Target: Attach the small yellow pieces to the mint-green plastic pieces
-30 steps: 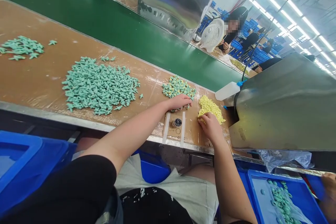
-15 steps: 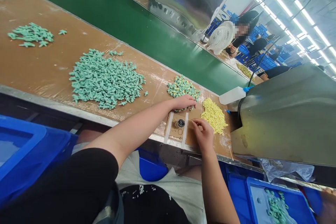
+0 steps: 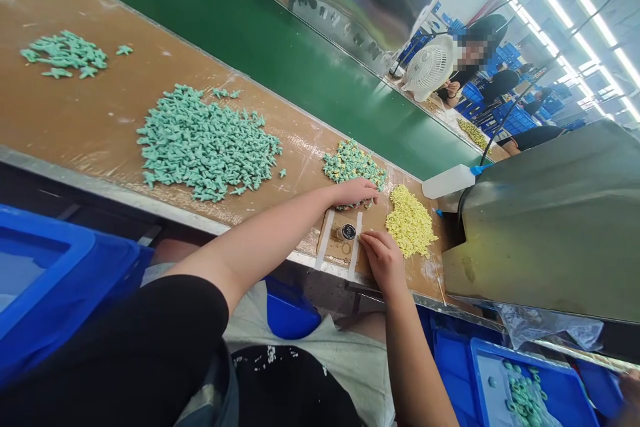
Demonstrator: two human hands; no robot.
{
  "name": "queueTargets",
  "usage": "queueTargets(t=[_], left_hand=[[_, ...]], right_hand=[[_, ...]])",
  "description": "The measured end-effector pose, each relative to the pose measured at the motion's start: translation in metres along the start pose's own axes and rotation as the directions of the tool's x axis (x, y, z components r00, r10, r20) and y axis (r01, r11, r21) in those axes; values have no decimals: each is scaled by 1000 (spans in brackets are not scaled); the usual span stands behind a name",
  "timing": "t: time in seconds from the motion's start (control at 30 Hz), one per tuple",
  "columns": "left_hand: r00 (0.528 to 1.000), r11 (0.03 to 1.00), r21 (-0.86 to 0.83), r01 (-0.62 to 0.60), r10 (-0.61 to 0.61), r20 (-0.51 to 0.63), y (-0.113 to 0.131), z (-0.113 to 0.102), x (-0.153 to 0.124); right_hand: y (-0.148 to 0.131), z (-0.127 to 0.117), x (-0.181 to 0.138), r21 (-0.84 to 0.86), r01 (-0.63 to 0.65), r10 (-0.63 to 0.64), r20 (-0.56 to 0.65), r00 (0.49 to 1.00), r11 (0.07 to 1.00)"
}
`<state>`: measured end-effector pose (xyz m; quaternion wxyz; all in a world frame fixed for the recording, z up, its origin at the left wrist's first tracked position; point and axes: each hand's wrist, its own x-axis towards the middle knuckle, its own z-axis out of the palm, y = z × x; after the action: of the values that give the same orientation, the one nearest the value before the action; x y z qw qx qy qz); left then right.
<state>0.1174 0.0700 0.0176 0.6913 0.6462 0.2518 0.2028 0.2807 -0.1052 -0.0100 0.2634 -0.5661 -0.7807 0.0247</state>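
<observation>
My left hand (image 3: 356, 192) is at the near edge of a small pile of green pieces dotted with yellow (image 3: 353, 161). Its fingers are bent and close together, hiding whatever they hold. Just right of a small jar with a black, pale-marked top (image 3: 346, 232), my right hand (image 3: 384, 255) makes a pinch. Anything between those fingertips is too small to make out. The jar stands on a brown board with two pale tape strips (image 3: 325, 240). Right of both hands lies a heap of tiny yellow pieces (image 3: 411, 221).
A large heap of green star-like pieces (image 3: 210, 143) and a smaller group (image 3: 67, 55) lie leftward. Beyond runs a green belt (image 3: 240, 40). A white bottle (image 3: 449, 181) and a metal housing (image 3: 545, 233) stand right. Blue bins (image 3: 530, 353) are below; a co-worker (image 3: 467, 60) sits across.
My right hand has moved slightly left, its pinched fingertips now closer to the jar. My left hand stays by the mixed pile. The whole view has shifted a little.
</observation>
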Motion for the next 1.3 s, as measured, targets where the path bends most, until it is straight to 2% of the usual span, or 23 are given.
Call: queueTargets(t=[0.2,0.33,0.43,0.57,0.67,0.83,0.97,1.03,1.1,1.17,1.2,1.3], left_hand=[[1000,1000,19,-3,4,-21,0,1,0],[999,999,23,-32,32,-15,0,0,-1],[997,997,29,-77,78,-22,1,0,-2],[995,995,45,-91,92,-29,0,0,-1],[994,993,54,-105,107,-29,-2,1,1],[990,986,86,-140,142,-20,-3,0,3],[987,981,114,-159,162,-17,-3,0,3],[985,976,138,-170,174,-19,-4,1,4],[985,972,163,-167,172,-13,-6,2,5],[984,963,203,-176,178,7,-7,4,5],[981,954,233,-191,192,19,-8,4,5],[966,905,339,-256,252,56,-9,5,6]], right_hand=[[9,-6,13,158,-120,103,114,988,980],[2,-13,21,230,-141,123,89,988,963],[-12,-20,26,254,-90,82,41,996,963],[-25,-25,36,219,15,-37,94,995,976],[-25,-26,42,169,56,-77,121,990,984],[-24,-28,47,163,86,-112,156,981,983],[-25,-29,48,211,51,-90,179,980,976],[-19,-29,49,246,9,-30,79,996,969],[-7,-26,52,282,-20,63,-144,987,959],[9,-20,56,308,-33,156,-383,910,951],[16,-15,58,320,-40,192,-460,867,947],[33,-1,63,359,-59,263,-550,793,931]])
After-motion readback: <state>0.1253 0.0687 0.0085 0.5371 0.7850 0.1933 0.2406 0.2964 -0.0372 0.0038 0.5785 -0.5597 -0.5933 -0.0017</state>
